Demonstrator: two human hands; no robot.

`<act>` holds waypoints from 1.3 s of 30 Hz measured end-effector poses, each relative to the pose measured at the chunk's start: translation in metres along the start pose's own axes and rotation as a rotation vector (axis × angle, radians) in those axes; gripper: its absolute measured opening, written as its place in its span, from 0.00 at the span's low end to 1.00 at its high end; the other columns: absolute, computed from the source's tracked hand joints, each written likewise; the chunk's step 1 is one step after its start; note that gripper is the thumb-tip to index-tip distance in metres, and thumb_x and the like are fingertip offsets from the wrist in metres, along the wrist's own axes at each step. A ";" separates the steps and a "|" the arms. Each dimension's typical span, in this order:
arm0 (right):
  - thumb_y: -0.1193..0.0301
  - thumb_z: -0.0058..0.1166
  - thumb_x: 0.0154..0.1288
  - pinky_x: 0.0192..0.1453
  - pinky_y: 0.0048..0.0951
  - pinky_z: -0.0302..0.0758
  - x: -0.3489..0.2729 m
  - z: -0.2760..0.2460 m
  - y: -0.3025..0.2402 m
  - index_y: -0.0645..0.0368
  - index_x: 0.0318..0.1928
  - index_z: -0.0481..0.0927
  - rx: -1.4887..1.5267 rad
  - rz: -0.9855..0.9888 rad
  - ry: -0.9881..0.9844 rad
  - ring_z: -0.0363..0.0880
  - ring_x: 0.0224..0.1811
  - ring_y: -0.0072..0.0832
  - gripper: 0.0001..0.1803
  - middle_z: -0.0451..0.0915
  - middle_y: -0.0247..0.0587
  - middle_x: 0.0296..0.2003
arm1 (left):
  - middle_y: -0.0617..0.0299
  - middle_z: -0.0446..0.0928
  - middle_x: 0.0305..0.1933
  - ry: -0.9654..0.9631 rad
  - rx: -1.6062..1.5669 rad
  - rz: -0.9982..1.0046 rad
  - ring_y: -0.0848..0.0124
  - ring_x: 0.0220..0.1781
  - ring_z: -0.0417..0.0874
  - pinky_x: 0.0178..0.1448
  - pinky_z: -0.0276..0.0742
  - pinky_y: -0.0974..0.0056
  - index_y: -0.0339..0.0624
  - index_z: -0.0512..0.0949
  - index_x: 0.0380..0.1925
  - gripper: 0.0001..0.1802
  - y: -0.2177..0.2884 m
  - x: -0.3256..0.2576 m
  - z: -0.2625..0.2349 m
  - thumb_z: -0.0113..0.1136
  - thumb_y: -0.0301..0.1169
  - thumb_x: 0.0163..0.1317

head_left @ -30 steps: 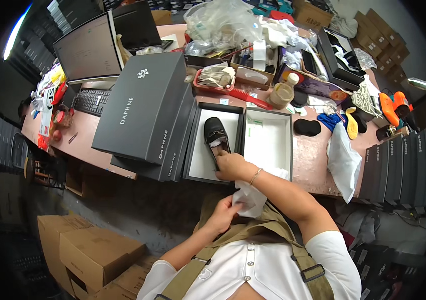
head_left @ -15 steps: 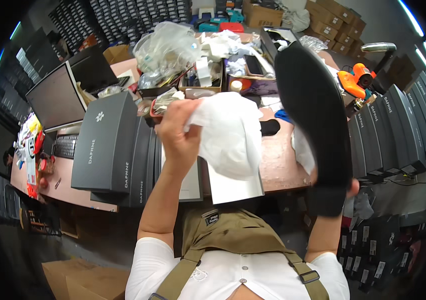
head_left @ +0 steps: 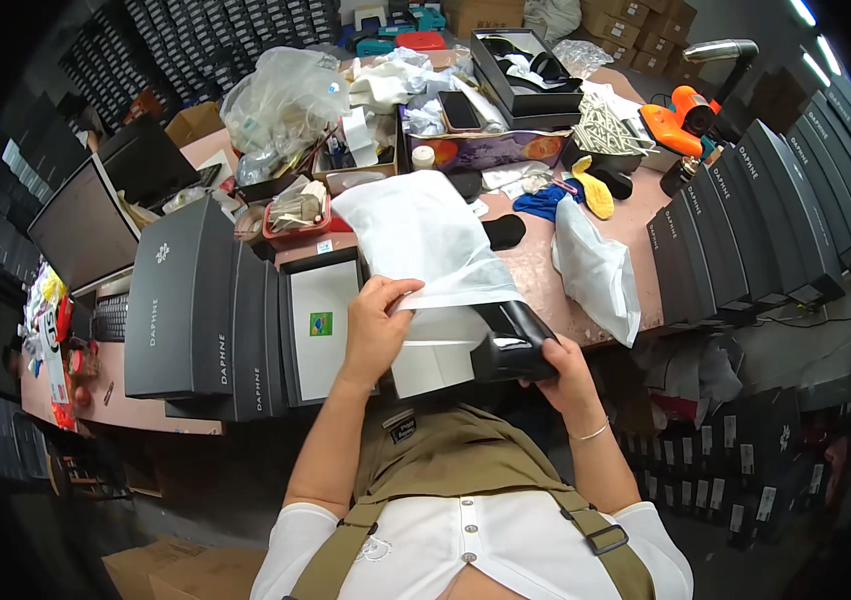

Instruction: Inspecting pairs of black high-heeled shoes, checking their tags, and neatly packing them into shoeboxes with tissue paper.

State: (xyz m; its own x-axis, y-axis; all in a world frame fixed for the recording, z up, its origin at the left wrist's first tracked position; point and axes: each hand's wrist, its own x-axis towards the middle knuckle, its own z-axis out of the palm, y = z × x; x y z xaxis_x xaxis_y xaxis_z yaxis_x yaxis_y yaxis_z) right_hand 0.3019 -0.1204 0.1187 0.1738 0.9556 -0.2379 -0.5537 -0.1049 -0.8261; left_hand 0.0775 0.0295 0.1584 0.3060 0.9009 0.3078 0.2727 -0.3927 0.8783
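Observation:
A glossy black shoe [head_left: 513,348] sits heel-end out of a white cloth dust bag [head_left: 426,235], its front part hidden inside. My right hand [head_left: 568,378] grips the shoe by its heel end. With fingers pinched together, my left hand [head_left: 376,325] holds the bag's near edge beside the opening. Beneath them, a white-lined box part [head_left: 433,372] shows at the table's front edge. Left of it lies an open dark box [head_left: 321,350] with a white inside and a small green sticker. A second white bag [head_left: 596,270], bulging, rests on the table to the right.
Closed dark shoe boxes [head_left: 191,310] stand stacked at left, and a row of shoe boxes [head_left: 756,225] lines the right. Farther back are a clear plastic bag [head_left: 286,100], an open box with black shoes [head_left: 526,80], white sticks [head_left: 611,125] and an orange tool [head_left: 674,128].
The shoe has come down from the raised right hand, sole no longer facing up, and now lies partly inside the bag. My left hand has lowered and holds the bag's edge.

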 end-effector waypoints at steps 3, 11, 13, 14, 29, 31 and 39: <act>0.48 0.52 0.65 0.26 0.29 0.74 -0.010 0.000 0.011 0.60 0.49 0.77 0.328 0.226 0.008 0.79 0.27 0.29 0.27 0.82 0.40 0.35 | 0.57 0.74 0.32 -0.048 -0.004 -0.021 0.68 0.31 0.75 0.37 0.71 0.67 0.37 0.83 0.40 0.16 -0.012 0.004 -0.006 0.58 0.17 0.50; 0.40 0.47 0.63 0.26 0.25 0.78 0.010 -0.014 0.046 0.58 0.63 0.67 0.552 0.272 -0.249 0.82 0.44 0.36 0.39 0.77 0.48 0.51 | 0.59 0.74 0.34 -0.044 -0.041 0.012 0.71 0.30 0.74 0.35 0.69 0.69 0.37 0.82 0.43 0.16 0.004 -0.004 -0.006 0.59 0.18 0.53; 0.42 0.49 0.63 0.32 0.29 0.81 0.014 -0.008 0.042 0.58 0.63 0.67 0.577 0.286 -0.285 0.81 0.48 0.37 0.38 0.76 0.48 0.53 | 0.62 0.74 0.33 -0.049 -0.072 -0.009 0.74 0.30 0.72 0.35 0.68 0.71 0.37 0.83 0.43 0.16 0.015 -0.009 -0.009 0.59 0.17 0.53; 0.44 0.52 0.63 0.38 0.32 0.80 0.013 -0.002 0.040 0.57 0.61 0.69 0.521 0.295 -0.211 0.80 0.49 0.35 0.36 0.77 0.45 0.52 | 0.61 0.74 0.33 -0.058 -0.078 -0.009 0.73 0.30 0.73 0.34 0.69 0.70 0.38 0.83 0.43 0.18 0.018 -0.013 -0.010 0.59 0.17 0.51; 0.67 0.54 0.66 0.62 0.38 0.72 0.021 0.087 0.041 0.58 0.63 0.67 0.478 -0.032 -0.038 0.70 0.61 0.29 0.26 0.71 0.39 0.59 | 0.63 0.71 0.30 0.114 -0.018 0.672 0.67 0.27 0.73 0.28 0.70 0.65 0.41 0.83 0.46 0.27 0.017 -0.022 0.015 0.63 0.18 0.39; 0.69 0.53 0.67 0.62 0.34 0.70 0.030 0.074 0.056 0.63 0.61 0.68 -0.374 -0.285 0.031 0.70 0.59 0.27 0.24 0.70 0.40 0.60 | 0.63 0.71 0.29 0.148 -0.053 0.620 0.68 0.26 0.73 0.28 0.70 0.65 0.41 0.83 0.45 0.27 0.018 -0.024 0.023 0.63 0.18 0.39; 0.66 0.41 0.72 0.64 0.38 0.70 0.029 0.054 0.043 0.64 0.64 0.64 -0.016 -0.405 -0.016 0.72 0.59 0.35 0.23 0.71 0.46 0.59 | 0.61 0.72 0.29 -0.065 -0.159 0.664 0.67 0.25 0.74 0.27 0.71 0.65 0.39 0.82 0.44 0.23 0.026 -0.055 0.057 0.60 0.15 0.44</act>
State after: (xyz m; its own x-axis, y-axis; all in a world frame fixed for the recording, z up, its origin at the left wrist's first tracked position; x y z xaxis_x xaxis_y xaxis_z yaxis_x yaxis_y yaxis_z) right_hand 0.2395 -0.0820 0.1037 0.3623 0.9247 0.1168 -0.4305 0.2772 -0.8590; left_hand 0.1196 -0.0404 0.1434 0.4173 0.4640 0.7814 -0.1274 -0.8215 0.5558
